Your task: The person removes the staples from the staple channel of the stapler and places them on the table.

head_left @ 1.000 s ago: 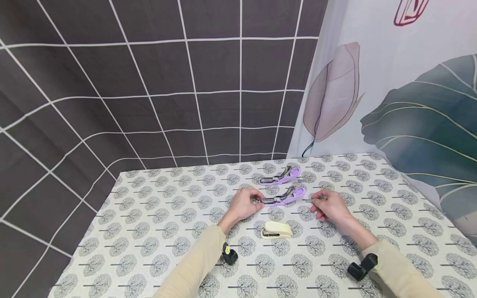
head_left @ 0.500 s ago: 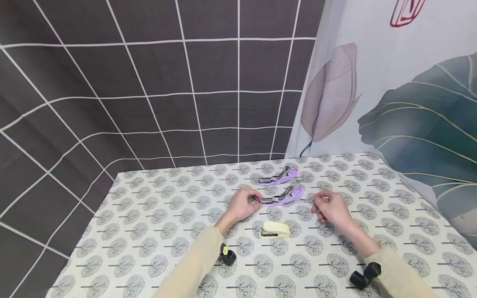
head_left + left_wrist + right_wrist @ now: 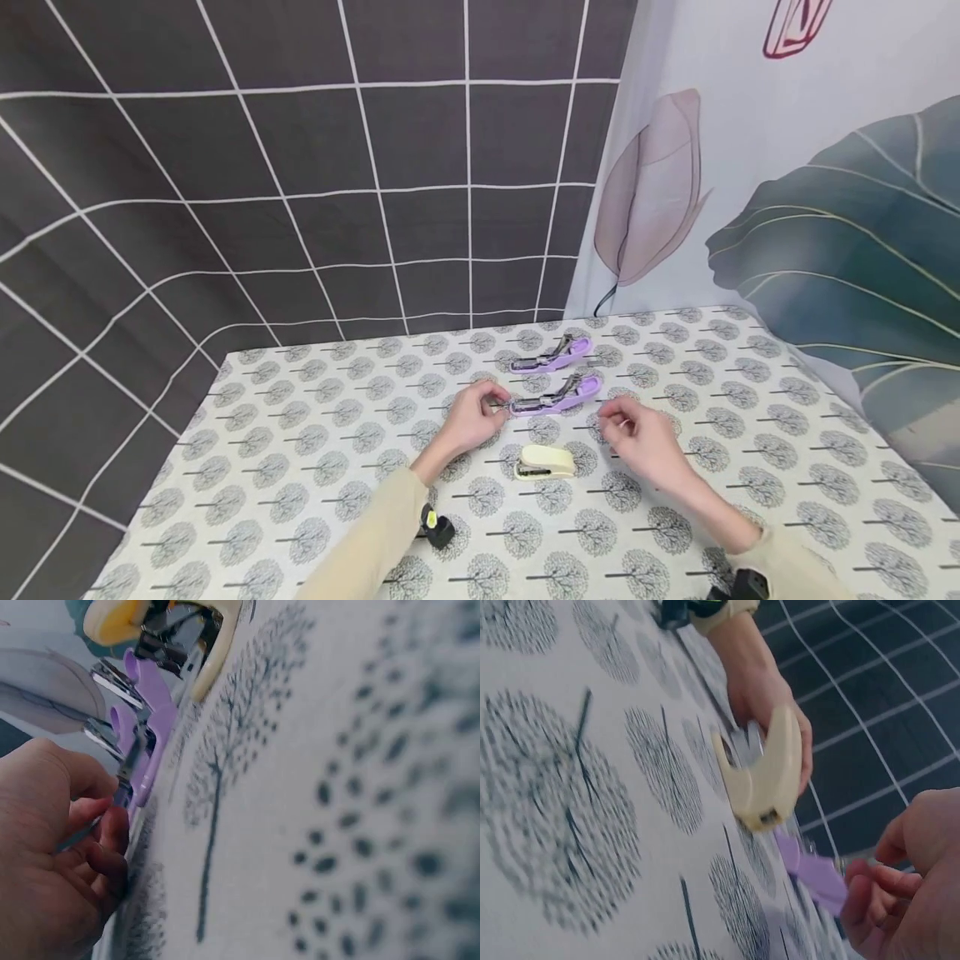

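Purple nearer stapler (image 3: pixel 576 397) between both grips (image 3: pixel 471 418) (image 3: pixel 643 439)

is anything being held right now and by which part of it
The left hand seems to pinch the nearer purple stapler by the end closest to that hand. Whether the right hand holds anything small cannot be told.

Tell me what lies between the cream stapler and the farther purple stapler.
The nearer purple stapler lies between the cream stapler and the farther purple stapler, on the tree-print cloth; the head view shows this.
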### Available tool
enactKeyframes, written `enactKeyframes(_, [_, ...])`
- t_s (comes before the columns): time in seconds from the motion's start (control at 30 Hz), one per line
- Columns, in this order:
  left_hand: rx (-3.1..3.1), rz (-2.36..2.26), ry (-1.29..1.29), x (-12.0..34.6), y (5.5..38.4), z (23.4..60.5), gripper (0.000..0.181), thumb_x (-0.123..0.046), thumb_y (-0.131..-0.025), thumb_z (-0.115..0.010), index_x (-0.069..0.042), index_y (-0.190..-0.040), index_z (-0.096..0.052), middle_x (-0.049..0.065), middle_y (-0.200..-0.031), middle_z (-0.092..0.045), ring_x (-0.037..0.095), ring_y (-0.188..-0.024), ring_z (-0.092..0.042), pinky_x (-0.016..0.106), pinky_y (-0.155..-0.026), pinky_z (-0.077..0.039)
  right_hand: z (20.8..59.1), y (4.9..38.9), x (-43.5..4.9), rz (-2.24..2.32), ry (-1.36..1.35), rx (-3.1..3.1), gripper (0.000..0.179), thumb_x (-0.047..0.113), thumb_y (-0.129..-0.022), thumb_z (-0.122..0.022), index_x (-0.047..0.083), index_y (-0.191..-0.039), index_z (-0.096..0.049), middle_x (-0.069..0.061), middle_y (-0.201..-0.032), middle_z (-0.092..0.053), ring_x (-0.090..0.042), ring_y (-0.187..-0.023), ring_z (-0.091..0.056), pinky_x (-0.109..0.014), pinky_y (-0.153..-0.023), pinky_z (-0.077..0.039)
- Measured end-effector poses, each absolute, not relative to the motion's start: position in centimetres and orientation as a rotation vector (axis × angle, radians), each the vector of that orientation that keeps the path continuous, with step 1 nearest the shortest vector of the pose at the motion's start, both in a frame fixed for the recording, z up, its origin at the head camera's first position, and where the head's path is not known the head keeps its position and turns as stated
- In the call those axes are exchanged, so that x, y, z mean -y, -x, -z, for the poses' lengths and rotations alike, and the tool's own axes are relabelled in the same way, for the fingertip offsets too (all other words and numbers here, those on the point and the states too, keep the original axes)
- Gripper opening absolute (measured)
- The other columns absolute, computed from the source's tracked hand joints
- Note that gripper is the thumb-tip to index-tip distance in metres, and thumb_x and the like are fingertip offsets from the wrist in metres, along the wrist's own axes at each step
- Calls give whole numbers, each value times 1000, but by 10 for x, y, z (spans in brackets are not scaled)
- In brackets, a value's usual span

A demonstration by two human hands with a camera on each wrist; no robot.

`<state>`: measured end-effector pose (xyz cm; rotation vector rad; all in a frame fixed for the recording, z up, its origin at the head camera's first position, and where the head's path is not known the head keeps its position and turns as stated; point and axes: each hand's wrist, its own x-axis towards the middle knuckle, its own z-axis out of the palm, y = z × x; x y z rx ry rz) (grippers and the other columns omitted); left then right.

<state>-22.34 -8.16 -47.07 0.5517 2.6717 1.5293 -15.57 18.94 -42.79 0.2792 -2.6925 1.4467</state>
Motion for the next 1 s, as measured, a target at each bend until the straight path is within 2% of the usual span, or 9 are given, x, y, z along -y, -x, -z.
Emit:
enactKeyframes(0.17, [-2518,-1589,-497,90,202,457,32,9,-79,-60,-1,-109,-64,5,-82,-62,9,-57,-49,24,-54,-42,429,147,-175,-1375,-563,2676,22,-3,-86,-69,-2,-107,-64,-7,-94,-64,-13,-76,-59,-26,-64,-53])
enactKeyframes(0.3, [-2446,-1576,-545,92,182,452,38,10,-78,-60,0,-114,-63,8,-95,-63,10,-63,-53,24,-58,-46,430,142,-166,-1289,-716,2708,30,0,-85,-73,0,-114,-63,-13,-106,-61,-18,-85,-61,-30,-71,-55])
enactKeyframes(0.4, [-2420,-1571,-610,91,170,454,43,10,-77,-65,1,-119,-61,11,-110,-61,10,-70,-56,25,-65,-49,429,139,-160,-1226,-782,2766,38,4,-86,-73,2,-121,-60,-18,-111,-57,-26,-93,-61,-41,-78,-55])
enactKeyframes(0.57, [-2406,-1538,-636,87,159,458,48,5,-76,-75,0,-122,-61,8,-112,-59,11,-73,-59,26,-72,-49,429,135,-150,-1132,-805,2823,44,9,-86,-74,7,-127,-59,-21,-117,-54,-36,-105,-55,-62,-85,-49])
enactKeyframes(0.77, [-2485,-1497,-674,82,156,462,44,2,-75,-81,-3,-115,-65,3,-107,-63,6,-66,-57,24,-64,-50,429,134,-139,-1047,-770,2829,43,6,-82,-77,9,-122,-62,-18,-118,-54,-31,-103,-51,-58,-82,-50])
enactKeyframes(1.0, [-2540,-1479,-662,78,156,468,34,1,-74,-83,-7,-105,-70,-2,-99,-65,3,-59,-52,22,-52,-47,426,137,-131,-1021,-845,2782,36,0,-79,-76,12,-112,-66,-10,-106,-56,-20,-90,-48,-45,-73,-49])
